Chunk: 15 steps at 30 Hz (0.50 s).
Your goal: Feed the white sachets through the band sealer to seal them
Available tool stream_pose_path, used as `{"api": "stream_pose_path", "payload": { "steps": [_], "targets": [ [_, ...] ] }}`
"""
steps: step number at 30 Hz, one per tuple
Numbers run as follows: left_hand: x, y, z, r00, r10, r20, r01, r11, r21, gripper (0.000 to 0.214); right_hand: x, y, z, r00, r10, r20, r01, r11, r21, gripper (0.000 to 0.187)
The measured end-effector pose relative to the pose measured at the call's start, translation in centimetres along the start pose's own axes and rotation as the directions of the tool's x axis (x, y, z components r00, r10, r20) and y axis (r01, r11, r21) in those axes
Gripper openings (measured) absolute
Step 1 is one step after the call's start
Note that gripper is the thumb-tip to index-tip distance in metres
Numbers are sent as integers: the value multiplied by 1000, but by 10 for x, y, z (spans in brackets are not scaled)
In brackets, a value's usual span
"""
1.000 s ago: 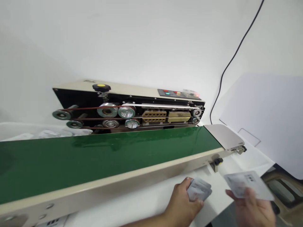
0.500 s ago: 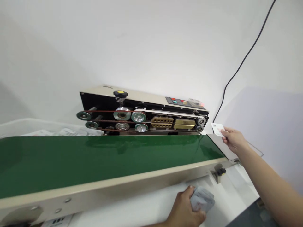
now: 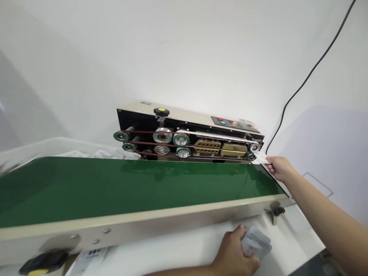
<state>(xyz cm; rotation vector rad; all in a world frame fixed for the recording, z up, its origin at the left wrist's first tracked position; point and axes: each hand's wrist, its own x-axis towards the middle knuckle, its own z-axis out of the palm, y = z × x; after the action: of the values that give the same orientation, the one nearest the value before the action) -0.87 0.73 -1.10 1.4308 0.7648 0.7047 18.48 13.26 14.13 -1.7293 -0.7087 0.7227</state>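
Note:
Pinched in my right hand (image 3: 278, 168) is a small white printed packet (image 3: 260, 157). Its far edge is at the right-end rollers of the band sealing machine (image 3: 189, 132); I cannot tell whether the rollers grip it. Below the front rail, my left hand (image 3: 234, 253) is closed around a stack of greyish pouches (image 3: 255, 243). A green conveyor belt (image 3: 138, 188) runs along the front of the machine, with my right hand at its right end.
A translucent bin (image 3: 57, 143) with several packets stands behind the belt at left. Black knobs (image 3: 43, 262) (image 3: 278, 211) stick out at the front. A printed packet lies under the rail at lower left. A black cable (image 3: 313, 71) hangs along the wall.
My right hand has brought the packet left to the machine's right-end rollers. My left hand still holds the pouches. The whole view has shifted, with the machine now farther right.

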Motion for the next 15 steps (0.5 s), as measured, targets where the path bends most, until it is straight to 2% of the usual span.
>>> {"api": "stream_pose_path", "payload": {
  "steps": [6,11,15],
  "targets": [
    [-3,4,0,1000,-16,-22,16,1000,-2,17,-5,-2,11,998,-41,44,42,999,-35,17],
    [-4,6,1,999,-33,-17,32,998,-55,18,-10,-4,18,997,-23,80,31,995,-97,17],
    [-5,6,1,998,-49,-31,48,998,-38,18,-19,-7,13,995,-84,60,93,981,-171,9]
  ]
}}
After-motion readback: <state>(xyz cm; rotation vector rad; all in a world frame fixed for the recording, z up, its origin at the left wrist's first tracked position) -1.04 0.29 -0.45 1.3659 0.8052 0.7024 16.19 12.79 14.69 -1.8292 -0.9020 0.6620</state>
